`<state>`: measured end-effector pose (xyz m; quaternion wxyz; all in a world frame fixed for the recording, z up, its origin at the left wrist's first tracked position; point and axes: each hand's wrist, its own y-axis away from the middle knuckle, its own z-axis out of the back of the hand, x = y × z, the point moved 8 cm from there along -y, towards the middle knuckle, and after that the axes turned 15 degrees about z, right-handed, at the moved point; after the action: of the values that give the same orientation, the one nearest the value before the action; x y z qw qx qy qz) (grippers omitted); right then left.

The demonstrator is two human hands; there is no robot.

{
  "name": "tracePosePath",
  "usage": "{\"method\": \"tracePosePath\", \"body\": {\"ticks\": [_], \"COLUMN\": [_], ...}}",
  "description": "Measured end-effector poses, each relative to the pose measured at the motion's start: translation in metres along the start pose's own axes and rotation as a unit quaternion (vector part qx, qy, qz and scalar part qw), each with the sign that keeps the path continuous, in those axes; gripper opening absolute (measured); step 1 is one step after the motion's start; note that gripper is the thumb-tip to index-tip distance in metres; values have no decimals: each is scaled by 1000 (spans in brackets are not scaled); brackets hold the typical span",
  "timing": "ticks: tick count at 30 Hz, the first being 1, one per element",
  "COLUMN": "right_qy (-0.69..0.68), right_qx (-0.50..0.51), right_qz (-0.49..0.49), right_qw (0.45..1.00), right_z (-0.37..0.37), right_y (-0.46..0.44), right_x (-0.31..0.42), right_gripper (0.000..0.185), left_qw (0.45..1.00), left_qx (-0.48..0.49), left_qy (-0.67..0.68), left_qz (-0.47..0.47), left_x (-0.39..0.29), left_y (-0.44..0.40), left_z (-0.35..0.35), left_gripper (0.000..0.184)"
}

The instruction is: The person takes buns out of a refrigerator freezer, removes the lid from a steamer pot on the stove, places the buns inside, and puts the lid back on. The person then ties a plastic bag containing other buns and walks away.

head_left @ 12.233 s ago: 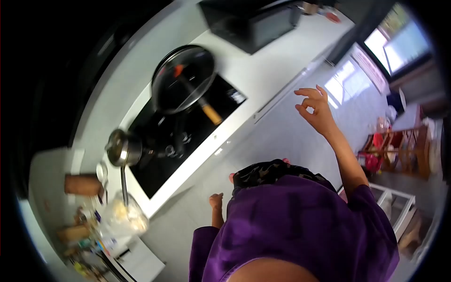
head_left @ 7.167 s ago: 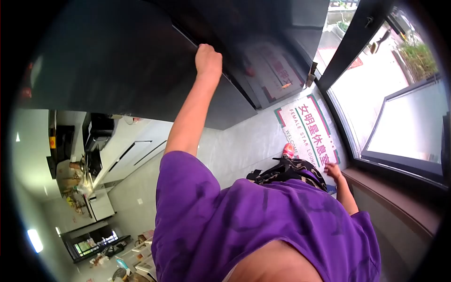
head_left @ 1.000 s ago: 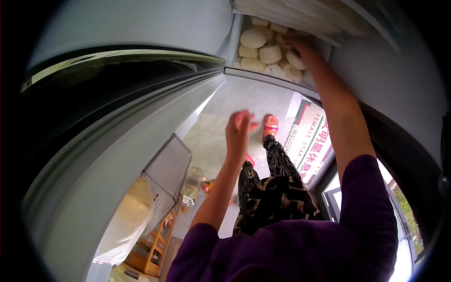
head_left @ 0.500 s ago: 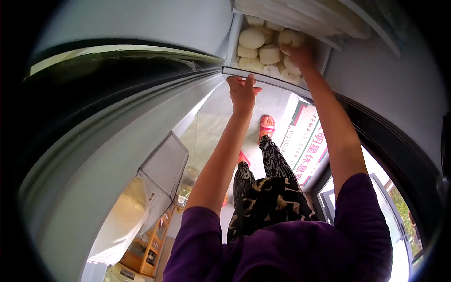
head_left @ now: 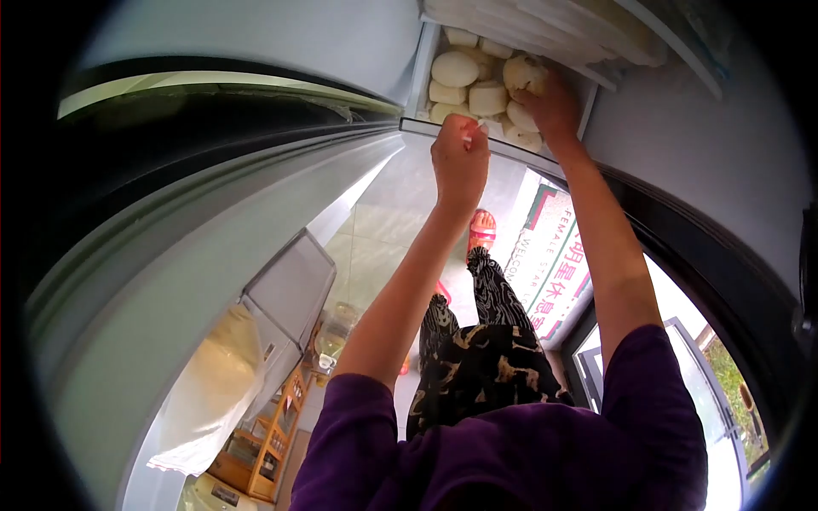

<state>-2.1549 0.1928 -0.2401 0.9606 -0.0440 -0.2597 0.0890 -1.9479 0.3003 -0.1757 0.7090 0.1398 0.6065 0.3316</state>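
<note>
Several pale steamed buns (head_left: 487,99), some round and some blocky, lie in an open drawer (head_left: 464,134) at the top of the view. My right hand (head_left: 555,109) reaches into the drawer's right side, its fingers curled around the lower edge of a round bun (head_left: 523,75). Part of that bun is hidden by the hand. My left hand (head_left: 460,166) is at the drawer's front edge with its fingers curled closed. A small whitish bit shows at its fingertips, too small to name.
White bags (head_left: 579,30) hang over the drawer's back. An open door (head_left: 221,196) curves along the left. Below are the floor with a lettered mat (head_left: 558,255), my sandalled foot (head_left: 482,226), a grey folded panel (head_left: 290,285) and a wooden shelf (head_left: 264,451).
My left hand has moved up and right from the drawer's front edge, and its fingers have curled in. My right hand has shifted slightly, and the round bun shows more of itself.
</note>
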Motion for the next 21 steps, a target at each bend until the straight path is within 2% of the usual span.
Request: {"method": "tracePosePath", "body": {"ticks": [4,5,7,8,10,13,15,16,17,19,21], "right_qy": [-45,-75,-135,-132,-126,-93,-103,-109,-136,-194,-289], "right_qx": [-18,-4,25,9,-22,-36,24,53,42,17,18], "right_qz": [-38,-73,-143,-110,-43,-53,-54,-55,-23,39,-6], "right_qw": [998,995,980,985,991,994,993,991,989,980,957], "right_z": [-1,-7,-21,-22,-22,2,16,17,9,-17,-29], "right_y": [-3,-3,-1,-1,-2,2,2,3,3,10,13], "right_x": [-10,-17,-32,-31,-27,2,29,34,26,1,-15], "right_gripper": [66,66,66,66,66,68,67,67,65,61,56], "left_qw": [987,979,957,941,975,985,982,981,977,974,969], "left_qx": [-33,-38,-78,-98,22,157,178,161,143,155,161], "left_qy": [-15,-27,-140,-196,-145,-51,-59,-101,-143,-144,-167], "left_qz": [-158,-198,-241,-259,-167,-45,-28,-48,-68,-76,-79], "left_x": [-24,-33,-43,-48,-44,-20,-14,-21,-24,-18,-20], "left_y": [-23,-28,-42,-48,-71,-116,-128,-129,-130,-136,-134], "left_z": [-23,-30,-48,-55,-73,-109,-125,-128,-130,-135,-133], "left_gripper": [23,25,30,32,43,66,82,89,97,103,105]}}
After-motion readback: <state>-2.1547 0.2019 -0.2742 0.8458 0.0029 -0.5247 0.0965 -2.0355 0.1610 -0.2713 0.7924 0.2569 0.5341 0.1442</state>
